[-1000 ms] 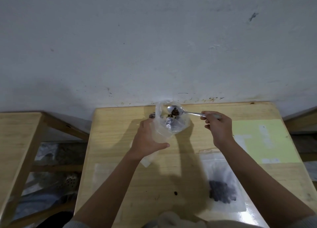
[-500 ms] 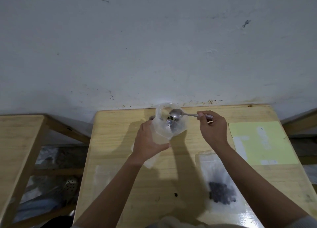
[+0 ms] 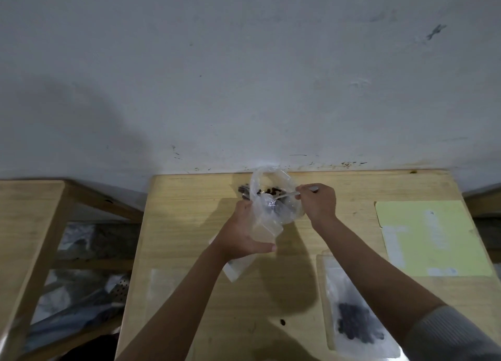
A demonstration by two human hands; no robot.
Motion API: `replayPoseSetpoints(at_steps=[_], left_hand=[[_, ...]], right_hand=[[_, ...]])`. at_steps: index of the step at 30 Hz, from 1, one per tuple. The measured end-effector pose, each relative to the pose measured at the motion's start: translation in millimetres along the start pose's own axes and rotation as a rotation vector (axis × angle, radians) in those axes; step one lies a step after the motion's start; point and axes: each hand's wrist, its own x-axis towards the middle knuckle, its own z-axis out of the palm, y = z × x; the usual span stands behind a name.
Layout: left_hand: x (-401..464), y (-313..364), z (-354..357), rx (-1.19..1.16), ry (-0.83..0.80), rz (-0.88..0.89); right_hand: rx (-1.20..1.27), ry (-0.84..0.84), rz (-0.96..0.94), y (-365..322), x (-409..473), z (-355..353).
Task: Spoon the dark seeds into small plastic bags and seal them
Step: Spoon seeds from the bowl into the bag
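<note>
My left hand (image 3: 241,233) grips a small clear plastic bag (image 3: 267,225) upright over the wooden table (image 3: 189,225), its lower end sticking out below my palm. Behind it stands a larger clear bag (image 3: 271,181) with its mouth open and dark seeds (image 3: 268,190) inside. My right hand (image 3: 318,203) pinches the handle of a metal spoon (image 3: 287,195), whose bowl dips inside the plastic; which bag it is in I cannot tell. A filled flat bag of dark seeds (image 3: 355,325) lies at the front right.
A yellow-green sheet (image 3: 431,238) lies on the table's right side. One loose seed (image 3: 282,322) sits near the front middle. An empty flat bag (image 3: 162,287) rests at the front left. A second wooden table (image 3: 24,219) stands to the left, clutter beneath it.
The spoon held seeds above the bags, then tipped, and its bowl has now gone down into the plastic. My left hand kept hold of the small bag.
</note>
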Motion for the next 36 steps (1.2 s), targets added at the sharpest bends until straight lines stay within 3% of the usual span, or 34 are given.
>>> replayPoseSetpoints(at_steps=[6,14,30,36], left_hand=[[0.3,-3.2,2.0,-0.045,-0.005,-0.011],[-0.1,-1.0,4.4,-0.043,0.011,-0.018],[1.1,2.2,-1.2,0.001,0.091,0.024],[-1.5,-0.8,2.1,0.134,0.257,0.062]], right_hand=[[0.179,0.079,0.135,15.4,-12.4,14.3],[0.356,0.013,0.37,16.3,-17.4,14.9],[0.43,0.064,0.265,32.0,-13.3,-34.1],[0.376,0.056,0.112,12.2,-31.9,-58.2]])
